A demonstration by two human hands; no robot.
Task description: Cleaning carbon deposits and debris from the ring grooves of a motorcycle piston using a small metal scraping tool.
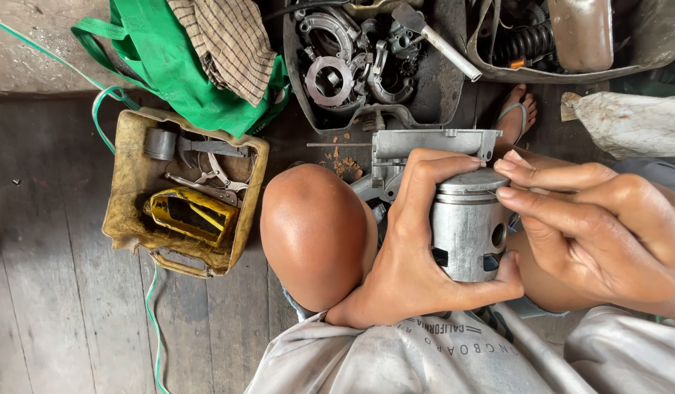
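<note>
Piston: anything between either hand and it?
No. The left hand wraps the piston directly, thumb underneath, fingers over its crown. The right hand has fingertips on the ring grooves near the top. Nothing visible intervenes.

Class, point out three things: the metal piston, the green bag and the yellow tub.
metal piston (465, 233), head view, on its side wall.
green bag (173, 73), head view, on its cloth.
yellow tub (126, 175), head view, on its left wall.

I count 1 piston (469, 226) | 2 hands on it | 1 yellow cut-open can (126, 182) left of piston | 1 black parts tray (443, 95) above | 1 green bag (170, 66)
</note>
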